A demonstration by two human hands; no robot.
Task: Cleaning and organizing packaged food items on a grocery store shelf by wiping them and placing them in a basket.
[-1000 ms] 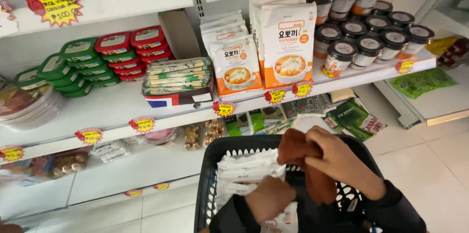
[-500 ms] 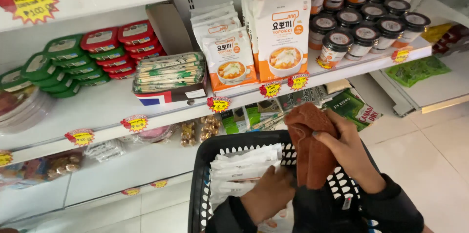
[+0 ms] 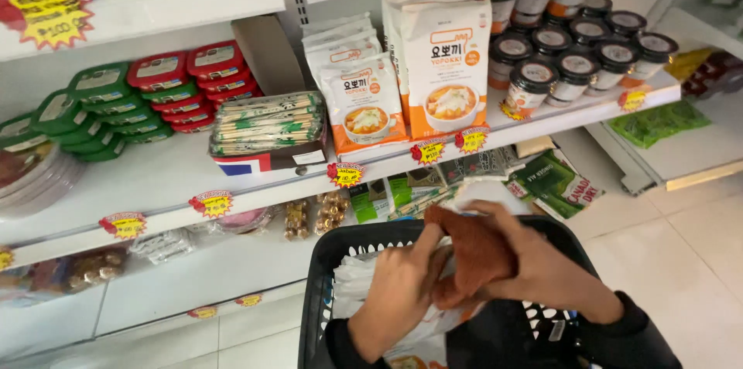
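Note:
Both my hands are over a black plastic shopping basket (image 3: pixel 317 276) at the bottom of the view. My right hand (image 3: pixel 542 268) grips a rust-brown knitted cloth (image 3: pixel 476 249) from the right. On the cloth's left side my left hand (image 3: pixel 398 292) has its fingers closed on the lower edge. White plastic packets (image 3: pixel 352 288) lie in the basket under the cloth.
White store shelves stand ahead. The middle shelf holds white-and-orange food pouches (image 3: pixel 445 67), black-lidded cups (image 3: pixel 573 67), a box of chopsticks (image 3: pixel 267 129) and green and red flat tins (image 3: pixel 116 98). Green packets (image 3: pixel 553 179) sit on the lower shelf. Pale floor tiles (image 3: pixel 681 237) lie to the right.
My left hand has come up from the basket and taken hold of the brown cloth beside my right hand. The view has tilted slightly, shelves shifting up.

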